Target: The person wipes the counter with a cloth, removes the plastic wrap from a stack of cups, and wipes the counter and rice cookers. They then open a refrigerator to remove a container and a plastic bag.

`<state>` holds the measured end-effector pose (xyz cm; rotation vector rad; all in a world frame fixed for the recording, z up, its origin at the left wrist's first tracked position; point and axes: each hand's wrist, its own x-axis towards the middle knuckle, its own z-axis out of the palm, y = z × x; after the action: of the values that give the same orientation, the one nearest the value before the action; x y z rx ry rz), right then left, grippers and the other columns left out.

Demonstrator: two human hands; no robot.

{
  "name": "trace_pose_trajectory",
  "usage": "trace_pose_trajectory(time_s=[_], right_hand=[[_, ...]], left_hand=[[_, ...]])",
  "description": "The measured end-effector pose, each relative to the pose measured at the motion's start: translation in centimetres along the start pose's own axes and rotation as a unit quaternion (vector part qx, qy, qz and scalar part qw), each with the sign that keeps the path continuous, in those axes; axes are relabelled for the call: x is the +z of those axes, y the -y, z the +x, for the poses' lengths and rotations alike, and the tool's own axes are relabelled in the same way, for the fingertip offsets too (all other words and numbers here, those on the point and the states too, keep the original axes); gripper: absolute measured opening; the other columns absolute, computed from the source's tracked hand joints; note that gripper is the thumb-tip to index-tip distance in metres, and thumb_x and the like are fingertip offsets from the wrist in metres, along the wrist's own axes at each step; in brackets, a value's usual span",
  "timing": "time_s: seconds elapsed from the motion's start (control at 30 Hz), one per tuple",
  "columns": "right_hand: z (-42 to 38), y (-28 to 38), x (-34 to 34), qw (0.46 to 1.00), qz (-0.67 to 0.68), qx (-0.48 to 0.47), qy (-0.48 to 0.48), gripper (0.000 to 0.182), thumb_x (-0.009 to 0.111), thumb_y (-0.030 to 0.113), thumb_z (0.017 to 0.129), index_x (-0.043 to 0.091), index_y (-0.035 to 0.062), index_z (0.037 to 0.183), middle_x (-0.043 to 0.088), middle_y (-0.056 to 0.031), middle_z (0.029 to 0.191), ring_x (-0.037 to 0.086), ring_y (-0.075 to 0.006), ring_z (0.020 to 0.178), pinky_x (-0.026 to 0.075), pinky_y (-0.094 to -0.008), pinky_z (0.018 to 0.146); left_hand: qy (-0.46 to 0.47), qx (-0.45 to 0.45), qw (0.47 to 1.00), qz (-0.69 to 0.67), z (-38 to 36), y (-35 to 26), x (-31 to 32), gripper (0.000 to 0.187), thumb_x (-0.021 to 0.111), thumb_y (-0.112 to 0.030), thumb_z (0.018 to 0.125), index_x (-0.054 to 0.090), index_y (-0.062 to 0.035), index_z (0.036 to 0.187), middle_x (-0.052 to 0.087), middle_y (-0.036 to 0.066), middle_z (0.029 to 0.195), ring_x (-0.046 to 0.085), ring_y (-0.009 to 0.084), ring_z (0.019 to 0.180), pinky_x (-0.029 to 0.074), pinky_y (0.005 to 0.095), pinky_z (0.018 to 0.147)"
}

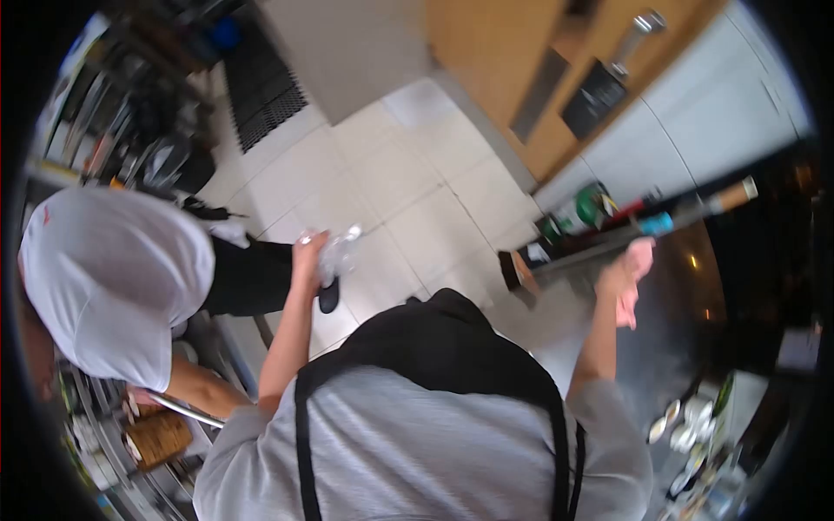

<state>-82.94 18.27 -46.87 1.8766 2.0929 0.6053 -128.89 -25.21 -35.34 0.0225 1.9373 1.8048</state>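
My left hand (308, 249), held out over the tiled floor, has its fingers closed on a clear plastic item (340, 249). Blur hides whether that item is a bottle or a bag. On the other side, my right hand (615, 274) grips a pink cloth (638, 259) that hangs down past the fingers. This hand is above a steel counter (669, 321), close to its edge. A blue item (656, 224) lies just beyond the cloth on the ledge.
A co-worker in a white cap (130, 269) leans in at the left, beside shelves with containers. Ahead stands a wooden door (486, 52) with a metal handle (638, 39). A black mat (261, 95) lies on the floor. Several small dishes (695, 421) sit at lower right.
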Motion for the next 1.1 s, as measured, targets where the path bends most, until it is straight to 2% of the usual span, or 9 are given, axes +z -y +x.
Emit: trace_pose_trajectory(time_s=[0.07, 0.1, 0.17, 0.3, 0.47, 0.53, 0.73, 0.8, 1.1], right_hand=[[-1.4, 0.7, 1.8, 0.985, -0.103, -0.141, -0.003, 0.055, 0.044, 0.028, 0.084, 0.031, 0.0118, 0.135, 0.029, -0.0097, 0.139, 0.025, -0.0258, 0.13, 0.022, -0.0405, 0.105], [-3.4, 2.0, -3.1, 0.977, 0.191, -0.089, -0.028, 0.05, 0.048, 0.012, 0.078, 0.041, -0.0037, 0.124, 0.037, -0.0163, 0.133, 0.036, -0.0285, 0.122, 0.023, -0.033, 0.103], [-2.6, 5.7, 0.2, 0.775, 0.631, 0.018, 0.009, 0.028, 0.04, 0.026, 0.086, 0.057, 0.0084, 0.1, 0.061, -0.0084, 0.094, 0.059, -0.0217, 0.079, 0.049, -0.0301, 0.073], [-0.3, 19.5, -3.7, 0.486, 0.862, 0.075, 0.121, 0.017, 0.051, 0.017, 0.082, 0.055, 0.0006, 0.085, 0.058, -0.0099, 0.072, 0.057, -0.0189, 0.064, 0.048, -0.0278, 0.058], [9.3, 38.5, -14.8, 0.486, 0.802, -0.042, 0.345, 0.023, 0.06, 0.022, 0.082, 0.056, 0.0015, 0.093, 0.06, -0.0074, 0.079, 0.055, -0.0139, 0.072, 0.047, -0.0253, 0.056], [8.5, 46.1, -26.6, 0.513, 0.71, -0.219, 0.431, 0.027, 0.057, 0.026, 0.083, 0.056, 0.0023, 0.097, 0.061, -0.0118, 0.076, 0.054, -0.0196, 0.041, 0.042, -0.0279, 0.031], [0.2, 64.9, -50.5, 0.502, 0.476, -0.658, 0.3, 0.062, 0.072, 0.021, 0.069, 0.045, 0.008, 0.123, 0.049, -0.0167, 0.109, 0.058, -0.0239, 0.085, 0.05, -0.0295, 0.056], [-4.1, 70.9, -54.6, 0.348, 0.451, -0.821, 0.039, 0.077, 0.074, 0.024, 0.065, 0.036, 0.0045, 0.13, 0.047, -0.0194, 0.11, 0.054, -0.0294, 0.094, 0.049, -0.0341, 0.071], [-12.2, 87.0, -68.3, 0.392, 0.496, -0.768, 0.102, 0.059, 0.068, 0.02, 0.07, 0.04, 0.0019, 0.119, 0.056, -0.0203, 0.089, 0.059, -0.0312, 0.083, 0.049, -0.0371, 0.065]], left_hand=[[0.018, 0.005, 0.998, -0.053, 4.3, -2.2, 0.3, 0.015, 0.061, -0.009, 0.073, 0.048, -0.009, 0.066, 0.045, -0.001, 0.063, 0.045, 0.01, 0.061, 0.038, 0.0281, 0.055], [0.036, 0.013, 0.995, -0.089, 6.7, -3.3, 0.7, 0.014, 0.061, -0.008, 0.073, 0.048, -0.0081, 0.067, 0.046, -0.001, 0.064, 0.046, 0.011, 0.062, 0.04, 0.0289, 0.058], [0.059, 0.024, 0.993, -0.1, 11.3, -5.3, 1.5, 0.012, 0.059, -0.008, 0.075, 0.048, -0.0087, 0.07, 0.051, 0.002, 0.071, 0.049, 0.0128, 0.068, 0.04, 0.0262, 0.061], [0.072, -0.015, 0.989, -0.128, 19.1, -9.9, 3.3, 0.012, 0.06, -0.009, 0.076, 0.05, -0.0089, 0.071, 0.054, 0.004, 0.072, 0.053, 0.0134, 0.067, 0.044, 0.0289, 0.056], [0.004, 0.022, 0.991, -0.133, 28.0, -12.5, 3.1, 0.007, 0.061, -0.009, 0.076, 0.054, -0.0075, 0.076, 0.054, 0.003, 0.068, 0.053, 0.0119, 0.063, 0.044, 0.027, 0.054], [0.008, 0.014, 0.993, -0.116, 30.6, -14.7, 1.4, 0.01, 0.061, -0.008, 0.076, 0.052, -0.0072, 0.073, 0.053, 0.002, 0.066, 0.051, 0.0113, 0.061, 0.042, 0.0265, 0.054], [-0.075, 0.02, 0.968, -0.238, 36.8, -16.4, -7.7, 0.014, 0.063, -0.011, 0.076, 0.05, -0.0074, 0.071, 0.052, 0.001, 0.069, 0.05, 0.0093, 0.064, 0.041, 0.0253, 0.055], [-0.126, 0.04, 0.96, -0.249, 39.4, -17.6, -10.2, 0.014, 0.062, -0.013, 0.078, 0.051, -0.0072, 0.074, 0.052, 0.001, 0.069, 0.05, 0.0094, 0.063, 0.041, 0.0248, 0.056], [-0.187, 0.204, 0.959, -0.064, 54.0, -21.1, -20.2, 0.058, 0.057, -0.035, 0.084, 0.031, -0.0041, 0.125, 0.039, 0.017, 0.12, 0.041, 0.0264, 0.109, 0.036, 0.0369, 0.091]])
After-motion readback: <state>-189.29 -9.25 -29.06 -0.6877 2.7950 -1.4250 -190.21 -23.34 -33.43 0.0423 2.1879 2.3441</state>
